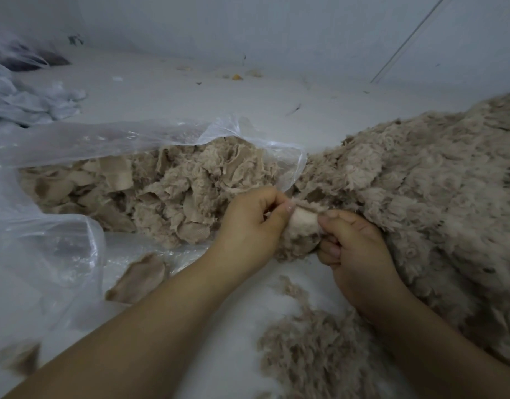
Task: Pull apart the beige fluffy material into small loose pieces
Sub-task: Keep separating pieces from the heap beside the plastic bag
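Pinching 1 clump of beige fluffy material [301, 226] btwn both hands: left hand [248, 223] & right hand [354, 249] grip opposite ends, prob. to tear it. Big pile [421, 182] at right feeds them; shredded bits [150, 191] collect in plastic bag [75, 145] at left.

You are seeing through a single wide-angle camera worn on your head, looking forward and down from close above your left hand [249, 226] and right hand [356, 249]. It is taking in the pale floor [167, 96] ahead, reaching to the wall [277, 30] beyond.
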